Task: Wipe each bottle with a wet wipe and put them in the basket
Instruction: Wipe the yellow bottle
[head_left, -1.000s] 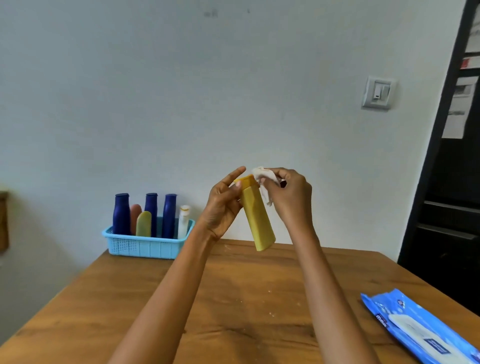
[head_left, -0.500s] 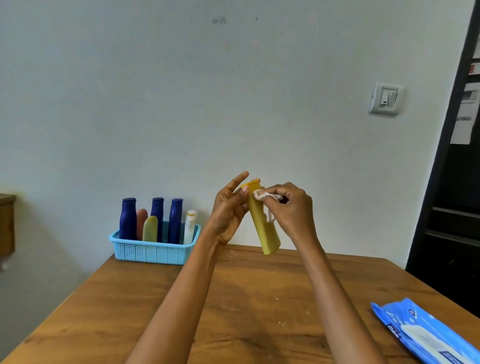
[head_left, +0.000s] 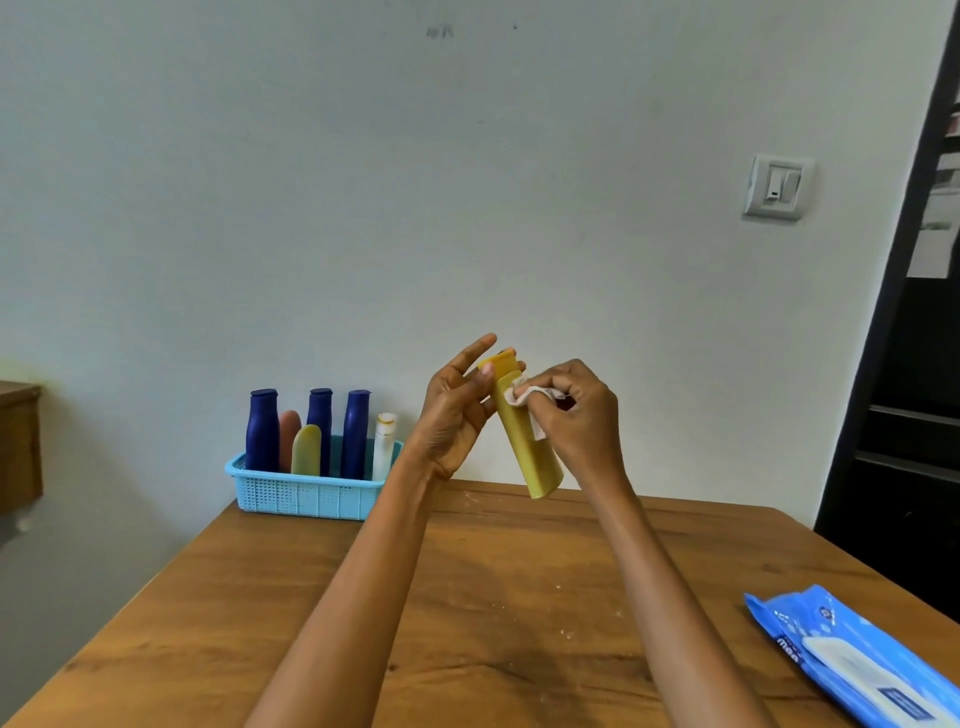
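A tall yellow bottle is held tilted in the air above the far part of the wooden table. My left hand pinches its top between thumb and fingers, the index finger sticking up. My right hand grips a crumpled white wet wipe and presses it against the bottle's upper side. At the table's far left corner stands a light blue basket with three dark blue bottles, a pink one, a small yellow one and a white one upright in it.
A blue pack of wet wipes lies at the table's right front edge. A wall with a light switch rises behind the table. A dark doorway stands at the right, a wooden piece of furniture at the left.
My right hand with the wipe has slid from the bottle's cap down onto its upper side. Both hands and the bottle sit lower in view as the camera tilted.
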